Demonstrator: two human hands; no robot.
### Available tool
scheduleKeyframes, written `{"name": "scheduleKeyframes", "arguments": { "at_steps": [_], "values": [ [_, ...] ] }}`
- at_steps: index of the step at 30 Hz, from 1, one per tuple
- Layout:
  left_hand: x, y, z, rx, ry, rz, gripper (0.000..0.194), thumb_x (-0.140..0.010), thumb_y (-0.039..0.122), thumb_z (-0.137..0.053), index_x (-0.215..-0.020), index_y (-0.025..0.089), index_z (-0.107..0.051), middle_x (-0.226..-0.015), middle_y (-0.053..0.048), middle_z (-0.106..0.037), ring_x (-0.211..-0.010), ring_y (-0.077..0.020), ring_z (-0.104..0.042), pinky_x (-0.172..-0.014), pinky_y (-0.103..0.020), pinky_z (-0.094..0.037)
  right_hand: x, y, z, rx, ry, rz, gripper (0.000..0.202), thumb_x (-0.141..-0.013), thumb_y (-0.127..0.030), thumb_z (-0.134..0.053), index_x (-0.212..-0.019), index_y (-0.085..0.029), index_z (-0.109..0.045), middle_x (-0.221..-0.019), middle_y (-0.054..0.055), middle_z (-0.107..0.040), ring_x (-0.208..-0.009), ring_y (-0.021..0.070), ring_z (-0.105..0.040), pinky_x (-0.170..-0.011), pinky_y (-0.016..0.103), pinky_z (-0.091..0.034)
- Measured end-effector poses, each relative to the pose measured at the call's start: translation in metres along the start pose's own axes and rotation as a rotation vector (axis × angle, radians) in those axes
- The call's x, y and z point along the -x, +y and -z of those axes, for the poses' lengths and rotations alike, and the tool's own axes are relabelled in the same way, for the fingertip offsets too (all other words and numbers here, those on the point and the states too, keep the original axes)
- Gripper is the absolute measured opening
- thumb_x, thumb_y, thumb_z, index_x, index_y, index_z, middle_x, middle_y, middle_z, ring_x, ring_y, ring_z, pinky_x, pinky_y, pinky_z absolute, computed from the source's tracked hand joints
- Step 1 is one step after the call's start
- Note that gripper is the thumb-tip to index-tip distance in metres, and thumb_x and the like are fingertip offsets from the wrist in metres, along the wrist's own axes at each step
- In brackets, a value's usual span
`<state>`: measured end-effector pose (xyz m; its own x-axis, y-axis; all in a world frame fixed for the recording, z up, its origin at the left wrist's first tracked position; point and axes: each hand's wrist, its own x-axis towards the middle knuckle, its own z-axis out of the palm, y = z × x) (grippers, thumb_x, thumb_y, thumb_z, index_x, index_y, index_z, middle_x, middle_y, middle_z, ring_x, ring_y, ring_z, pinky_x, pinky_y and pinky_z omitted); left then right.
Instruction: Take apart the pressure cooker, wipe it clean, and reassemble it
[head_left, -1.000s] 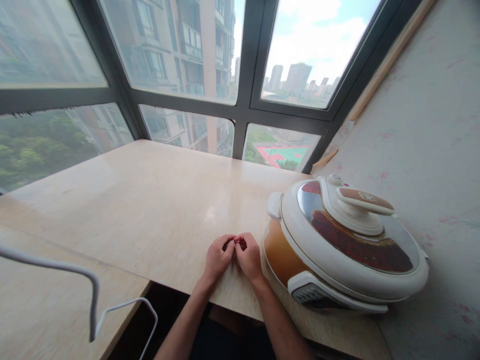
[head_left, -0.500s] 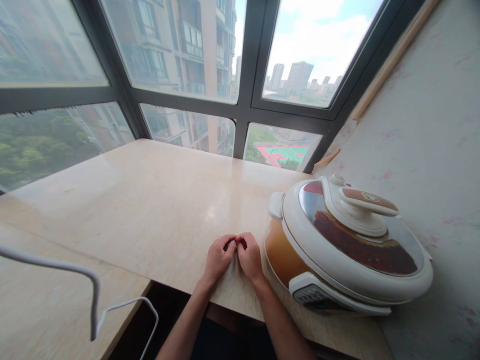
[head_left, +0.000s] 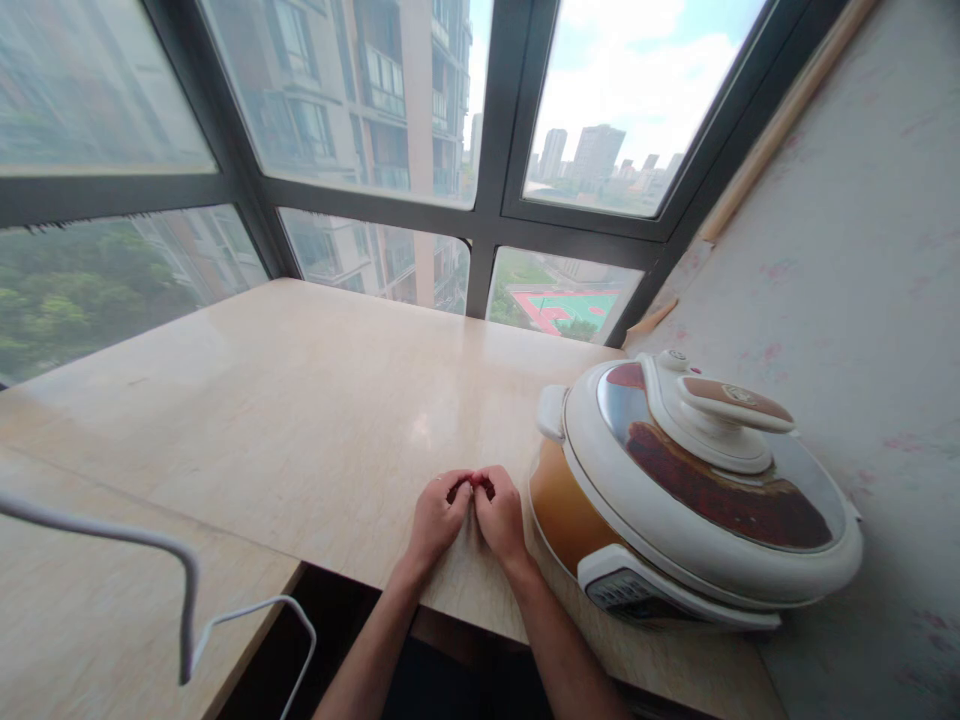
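My left hand (head_left: pixel 438 512) and my right hand (head_left: pixel 500 510) meet at the fingertips over the front part of the pale countertop (head_left: pixel 300 400). The fingers of both are curled, thumbs pressed against index fingers. Something small and reddish seems to show between the fingertips, too small to make out. To the right of my right hand stands a large white and gold electric cooker (head_left: pixel 577 510) with its lid on; neither hand touches it.
A white cable (head_left: pixel 135 533) loops across the lower left, over the counter and a dark gap. Dark-framed windows (head_left: pixel 491 150) rise behind the counter. A flower-patterned wall (head_left: pixel 847 260) stands at the right, behind the cooker.
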<state>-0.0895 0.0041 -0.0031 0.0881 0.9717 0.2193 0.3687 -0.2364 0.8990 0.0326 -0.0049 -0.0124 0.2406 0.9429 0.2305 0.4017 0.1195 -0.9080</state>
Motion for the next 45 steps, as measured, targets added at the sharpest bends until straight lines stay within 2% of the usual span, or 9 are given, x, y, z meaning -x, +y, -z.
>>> {"name": "scheduleKeyframes", "arguments": {
  "at_steps": [23,32,45],
  "values": [
    [-0.0004,-0.0028,0.0001,0.043,-0.021,0.041,0.027,-0.088,0.030,-0.053,-0.102,0.019,-0.073,-0.106,-0.010,-0.077,-0.099,-0.0240,-0.070,-0.093,-0.041,-0.053,0.0009,0.0034,-0.0014,-0.016,0.004,0.010,0.011,-0.084,-0.022,-0.052,-0.085,-0.022,-0.063,-0.085,0.003,-0.067,-0.079,0.0195,-0.061,-0.073,0.032,-0.048],
    [-0.0014,-0.0051,0.0007,0.080,-0.048,0.045,0.028,-0.086,0.030,-0.054,-0.104,0.018,-0.072,-0.104,-0.010,-0.077,-0.096,-0.0237,-0.071,-0.091,-0.039,-0.055,0.0004,0.0030,-0.0015,-0.042,-0.050,-0.009,0.011,-0.085,-0.024,-0.051,-0.089,-0.022,-0.062,-0.087,0.003,-0.066,-0.081,0.0205,-0.064,-0.075,0.033,-0.049],
    [-0.0026,-0.0012,0.0003,0.032,0.012,0.032,0.029,-0.086,0.030,-0.052,-0.101,0.020,-0.074,-0.103,-0.009,-0.078,-0.096,-0.0243,-0.071,-0.090,-0.040,-0.055,0.0012,0.0012,-0.0014,-0.026,-0.045,0.023,0.012,-0.088,-0.024,-0.051,-0.092,-0.022,-0.062,-0.089,0.003,-0.068,-0.080,0.0200,-0.065,-0.074,0.032,-0.050]
  ]
}}
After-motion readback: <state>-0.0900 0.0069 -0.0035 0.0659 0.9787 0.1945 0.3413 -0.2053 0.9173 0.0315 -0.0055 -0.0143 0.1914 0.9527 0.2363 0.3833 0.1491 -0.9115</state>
